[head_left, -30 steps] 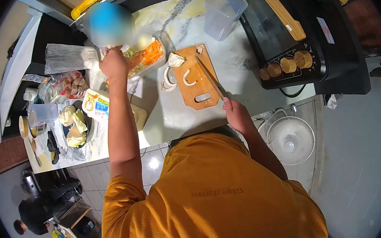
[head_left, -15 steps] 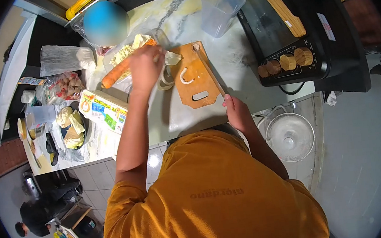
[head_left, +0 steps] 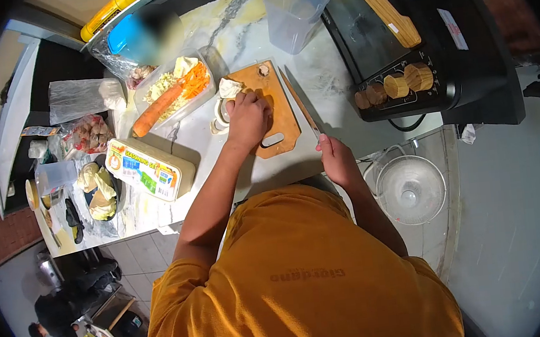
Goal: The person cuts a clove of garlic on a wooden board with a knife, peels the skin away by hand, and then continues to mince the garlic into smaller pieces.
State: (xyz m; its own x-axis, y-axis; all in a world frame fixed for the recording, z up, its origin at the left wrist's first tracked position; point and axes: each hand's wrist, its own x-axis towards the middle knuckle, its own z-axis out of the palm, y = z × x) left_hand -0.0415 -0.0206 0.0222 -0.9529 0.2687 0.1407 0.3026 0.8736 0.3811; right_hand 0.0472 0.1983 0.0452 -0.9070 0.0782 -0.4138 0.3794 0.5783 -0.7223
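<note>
My left hand (head_left: pixel 250 118) is over the wooden cutting board (head_left: pixel 287 131), its fingers curled down where a curved white vegetable piece lay earlier; what is under them is hidden. The handle of a long knife (head_left: pixel 299 100) is gripped in my right hand (head_left: pixel 336 159), the blade lying along the board's right side and pointing away from me. A pale leafy chunk (head_left: pixel 231 88) rests by the board's upper left edge. Left of it, a clear plastic tub (head_left: pixel 174 119) holds chopped pale vegetable (head_left: pixel 162 86), shredded carrot (head_left: pixel 195 81) and a whole carrot (head_left: pixel 158 112) laid across the top.
A seasoning set box (head_left: pixel 147 170) stands at the left, near a bowl of leafy scraps (head_left: pixel 100 191) and bagged goods (head_left: pixel 90 134). An empty clear container (head_left: pixel 294 16) is at the back. A black oven (head_left: pixel 405 84) borders the right. Another person (head_left: pixel 66 311) is behind, lower left.
My left hand has moved from above the vegetable tub to the cutting board, over the curved white piece. My right hand keeps hold of the knife; its blade now sits slightly off the board.
</note>
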